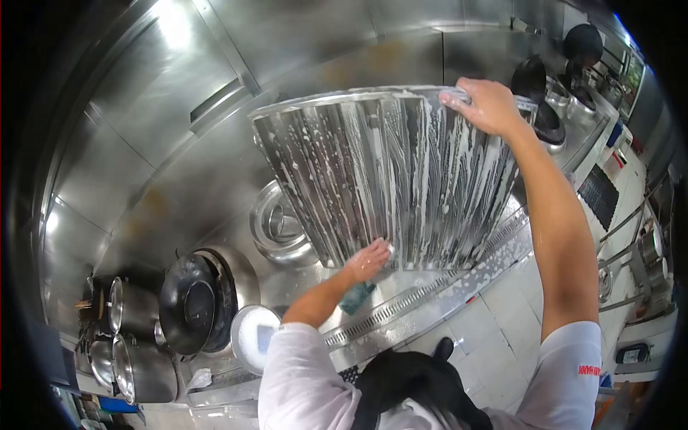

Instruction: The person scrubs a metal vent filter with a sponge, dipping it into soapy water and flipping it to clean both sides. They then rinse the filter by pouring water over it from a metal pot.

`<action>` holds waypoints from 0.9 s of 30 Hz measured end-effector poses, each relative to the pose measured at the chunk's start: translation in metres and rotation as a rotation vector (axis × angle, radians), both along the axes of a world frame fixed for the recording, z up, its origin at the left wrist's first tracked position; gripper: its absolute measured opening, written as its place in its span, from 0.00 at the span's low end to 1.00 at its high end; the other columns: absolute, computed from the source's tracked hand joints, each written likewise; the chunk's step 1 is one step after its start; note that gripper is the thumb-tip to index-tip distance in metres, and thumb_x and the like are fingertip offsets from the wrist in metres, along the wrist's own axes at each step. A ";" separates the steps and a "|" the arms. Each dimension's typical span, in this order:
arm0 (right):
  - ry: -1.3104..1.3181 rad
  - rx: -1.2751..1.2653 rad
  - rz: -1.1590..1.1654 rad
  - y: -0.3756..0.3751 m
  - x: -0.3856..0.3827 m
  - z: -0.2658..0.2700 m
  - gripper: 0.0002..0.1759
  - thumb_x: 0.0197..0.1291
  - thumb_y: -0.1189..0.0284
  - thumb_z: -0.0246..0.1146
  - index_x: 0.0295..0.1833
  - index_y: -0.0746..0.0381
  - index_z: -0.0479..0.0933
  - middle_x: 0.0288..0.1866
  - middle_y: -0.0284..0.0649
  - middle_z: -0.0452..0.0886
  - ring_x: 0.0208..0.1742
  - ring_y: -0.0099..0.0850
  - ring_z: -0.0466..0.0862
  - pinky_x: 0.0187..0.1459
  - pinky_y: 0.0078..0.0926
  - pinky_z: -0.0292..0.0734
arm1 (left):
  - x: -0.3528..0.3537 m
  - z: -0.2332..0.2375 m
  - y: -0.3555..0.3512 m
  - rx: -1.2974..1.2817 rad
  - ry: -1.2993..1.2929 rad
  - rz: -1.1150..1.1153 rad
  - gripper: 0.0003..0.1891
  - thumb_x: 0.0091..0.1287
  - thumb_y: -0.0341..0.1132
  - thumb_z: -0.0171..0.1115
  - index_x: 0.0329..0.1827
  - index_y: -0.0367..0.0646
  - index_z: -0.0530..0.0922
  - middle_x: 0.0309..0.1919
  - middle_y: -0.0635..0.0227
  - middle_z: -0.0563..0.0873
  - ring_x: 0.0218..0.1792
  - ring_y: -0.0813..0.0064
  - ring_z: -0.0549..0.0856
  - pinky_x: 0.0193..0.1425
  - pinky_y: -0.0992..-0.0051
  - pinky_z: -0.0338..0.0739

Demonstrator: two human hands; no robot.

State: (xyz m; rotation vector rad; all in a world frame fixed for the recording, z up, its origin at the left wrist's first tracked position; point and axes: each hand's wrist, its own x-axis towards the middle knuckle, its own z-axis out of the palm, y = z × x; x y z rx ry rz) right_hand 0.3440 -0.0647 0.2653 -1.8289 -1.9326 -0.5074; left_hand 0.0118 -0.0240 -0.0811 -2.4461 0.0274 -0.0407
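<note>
Standing upright on the metal counter in front of me is a ribbed metal hood filter, streaked with white suds. My right hand grips its top edge toward the right corner, thumb over the near side. Low on the ribbed face, my left hand presses with its fingers closed; a small pale edge shows at the fingertips, and I cannot tell what it is. A green scouring pad lies on the counter just below my left wrist. Left of my left forearm sits a bowl of foamy water.
Black woks and steel pots crowd the counter at left. A round steel fitting is behind the filter's left side. A slotted drain channel runs along the sudsy counter front. More pans stand at far right.
</note>
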 end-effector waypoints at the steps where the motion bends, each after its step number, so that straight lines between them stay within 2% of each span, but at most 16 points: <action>1: -0.014 0.009 0.003 0.000 0.003 0.000 0.37 0.65 0.35 0.51 0.39 0.62 0.79 0.37 0.50 0.83 0.42 0.51 0.83 0.43 0.46 0.75 | 0.005 0.006 0.002 -0.069 0.025 0.086 0.21 0.60 0.30 0.60 0.58 0.43 0.77 0.58 0.63 0.78 0.65 0.60 0.75 0.76 0.59 0.66; 2: -0.005 0.055 -0.019 0.002 0.002 -0.004 0.37 0.64 0.34 0.52 0.37 0.61 0.79 0.33 0.49 0.83 0.40 0.50 0.83 0.42 0.46 0.76 | 0.002 0.007 -0.004 -0.158 0.051 0.187 0.22 0.61 0.30 0.59 0.61 0.45 0.76 0.59 0.64 0.78 0.66 0.59 0.74 0.77 0.58 0.65; 3: 0.006 0.099 -0.027 0.006 0.001 -0.008 0.37 0.62 0.33 0.53 0.35 0.61 0.79 0.30 0.47 0.82 0.38 0.49 0.83 0.41 0.46 0.76 | -0.004 0.029 0.020 -0.134 -0.290 0.071 0.23 0.60 0.31 0.60 0.61 0.49 0.75 0.60 0.63 0.78 0.65 0.58 0.75 0.72 0.53 0.67; 4: -0.034 0.124 -0.049 0.004 -0.003 -0.008 0.37 0.63 0.34 0.53 0.34 0.61 0.79 0.30 0.47 0.82 0.38 0.50 0.83 0.40 0.45 0.76 | -0.007 0.080 0.035 -0.254 -0.408 0.120 0.23 0.58 0.29 0.61 0.59 0.52 0.77 0.58 0.60 0.78 0.62 0.58 0.77 0.64 0.52 0.71; 5: -0.036 0.141 -0.052 0.002 -0.006 -0.007 0.36 0.63 0.35 0.54 0.34 0.61 0.79 0.30 0.47 0.82 0.38 0.50 0.83 0.40 0.45 0.76 | -0.009 0.116 0.058 -0.184 -0.785 0.011 0.23 0.55 0.28 0.63 0.56 0.52 0.77 0.57 0.59 0.77 0.57 0.57 0.78 0.57 0.53 0.72; 7: -0.052 0.191 -0.029 -0.002 -0.019 -0.005 0.34 0.63 0.37 0.56 0.33 0.61 0.78 0.30 0.48 0.82 0.38 0.50 0.82 0.39 0.43 0.75 | 0.013 0.212 0.071 0.087 -1.342 0.067 0.22 0.54 0.31 0.67 0.55 0.48 0.77 0.55 0.60 0.75 0.54 0.52 0.76 0.56 0.52 0.70; 9: -0.066 0.174 -0.037 -0.005 -0.026 0.000 0.31 0.63 0.41 0.59 0.34 0.61 0.79 0.31 0.48 0.81 0.37 0.50 0.82 0.38 0.42 0.74 | 0.031 0.240 0.073 0.043 -1.522 0.078 0.21 0.55 0.31 0.65 0.54 0.47 0.78 0.55 0.60 0.75 0.54 0.52 0.76 0.56 0.53 0.70; 11: -0.043 0.180 -0.053 -0.009 -0.035 0.002 0.28 0.62 0.43 0.62 0.35 0.61 0.79 0.30 0.49 0.81 0.36 0.50 0.81 0.37 0.42 0.73 | 0.039 0.193 0.064 0.060 -1.766 0.295 0.19 0.59 0.31 0.62 0.54 0.44 0.77 0.52 0.56 0.75 0.53 0.52 0.75 0.55 0.51 0.69; 13: -0.037 0.186 -0.056 -0.010 -0.035 0.003 0.30 0.62 0.41 0.61 0.34 0.61 0.79 0.29 0.49 0.80 0.35 0.52 0.81 0.36 0.43 0.72 | 0.035 0.120 0.026 -0.593 -1.726 0.770 0.18 0.63 0.31 0.58 0.56 0.39 0.76 0.50 0.50 0.75 0.53 0.49 0.74 0.56 0.50 0.67; 14: -0.036 0.173 -0.072 -0.012 -0.036 0.003 0.30 0.62 0.41 0.60 0.34 0.61 0.79 0.29 0.49 0.80 0.35 0.52 0.80 0.36 0.43 0.72 | 0.044 0.060 0.013 -0.408 -1.810 0.862 0.17 0.64 0.31 0.56 0.56 0.36 0.76 0.50 0.48 0.75 0.52 0.47 0.73 0.56 0.50 0.67; 15: -0.030 0.162 -0.085 -0.013 -0.038 0.004 0.31 0.62 0.40 0.60 0.34 0.61 0.78 0.29 0.49 0.80 0.34 0.52 0.80 0.36 0.43 0.71 | 0.042 0.051 -0.001 -0.212 -1.880 0.955 0.17 0.66 0.31 0.55 0.56 0.33 0.75 0.49 0.45 0.75 0.52 0.46 0.72 0.56 0.51 0.66; 17: -0.028 0.154 -0.075 -0.014 -0.040 0.004 0.31 0.62 0.40 0.60 0.34 0.62 0.78 0.29 0.48 0.79 0.34 0.52 0.80 0.36 0.43 0.71 | 0.030 0.044 0.008 -0.284 -1.951 0.854 0.18 0.66 0.30 0.55 0.57 0.32 0.75 0.49 0.45 0.75 0.52 0.45 0.72 0.57 0.51 0.66; 18: -0.023 0.145 -0.086 -0.014 -0.039 0.005 0.32 0.62 0.40 0.60 0.33 0.62 0.77 0.29 0.48 0.79 0.34 0.51 0.80 0.36 0.43 0.71 | 0.021 0.065 0.010 -0.373 -2.007 0.735 0.18 0.66 0.29 0.56 0.58 0.31 0.75 0.50 0.45 0.74 0.52 0.44 0.71 0.57 0.52 0.65; 21: -0.021 0.151 -0.080 -0.016 -0.043 0.007 0.33 0.62 0.39 0.59 0.33 0.62 0.77 0.29 0.48 0.79 0.34 0.51 0.80 0.36 0.43 0.71 | -0.011 0.189 0.046 -0.055 -2.045 0.453 0.19 0.66 0.28 0.59 0.60 0.34 0.77 0.55 0.46 0.75 0.56 0.46 0.71 0.61 0.51 0.65; 23: -0.037 0.090 -0.102 -0.021 -0.051 0.011 0.31 0.64 0.39 0.57 0.35 0.59 0.79 0.30 0.46 0.81 0.34 0.48 0.81 0.37 0.39 0.73 | -0.031 0.265 0.065 -0.040 -2.081 0.607 0.17 0.70 0.36 0.58 0.57 0.35 0.79 0.55 0.51 0.77 0.53 0.48 0.75 0.59 0.52 0.68; 27: -0.072 0.161 -0.116 -0.024 -0.052 0.009 0.34 0.61 0.37 0.59 0.35 0.61 0.79 0.30 0.47 0.81 0.35 0.50 0.81 0.38 0.42 0.73 | -0.030 0.237 0.046 -0.182 -1.900 0.827 0.17 0.72 0.44 0.56 0.48 0.36 0.81 0.50 0.51 0.81 0.50 0.51 0.79 0.54 0.52 0.70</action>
